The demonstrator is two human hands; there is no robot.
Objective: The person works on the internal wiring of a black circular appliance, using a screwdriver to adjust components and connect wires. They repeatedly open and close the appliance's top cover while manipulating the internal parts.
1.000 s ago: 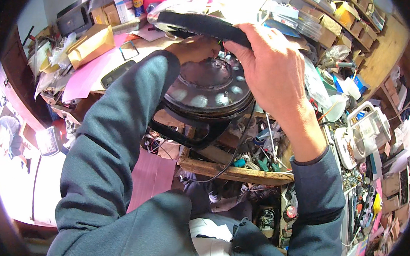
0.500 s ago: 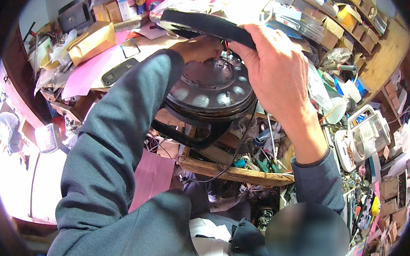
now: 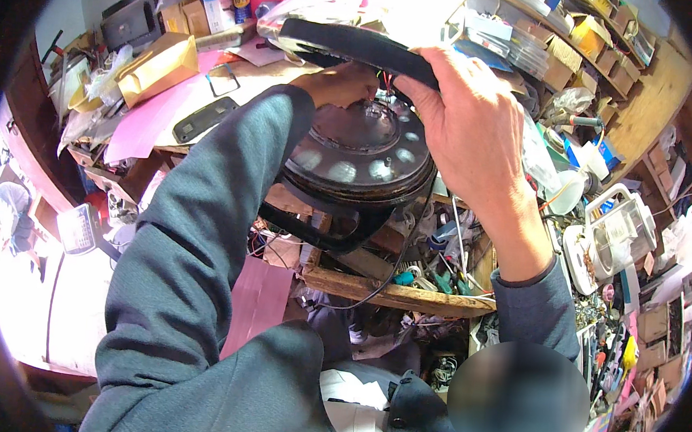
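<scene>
My right hand (image 3: 474, 137) grips the edge of a black disc-shaped cover (image 3: 348, 46), which is tilted up above a round black appliance body (image 3: 341, 172) with pale oval patches around its dark centre. My left hand (image 3: 342, 85) reaches in beneath the cover, its fingers curled by thin coloured wires (image 3: 384, 80) that run between the two parts; whatever they hold is too small to make out. A black curved handle or frame (image 3: 321, 234) hangs below the body, and a black cable (image 3: 381, 289) trails down from it.
A cluttered bench with pink sheet (image 3: 133, 140), dark tray (image 3: 205, 120) and cardboard box (image 3: 157, 70) lies left. An open wooden drawer (image 3: 400, 294) of tools and wires is below. A clear plastic container (image 3: 615, 224), soldering iron (image 3: 585, 120) and laden shelves (image 3: 587, 37) are right.
The raised cover and both hands have shifted slightly rightward in the picture, as has some of the background. My hands keep the same hold and position around the appliance.
</scene>
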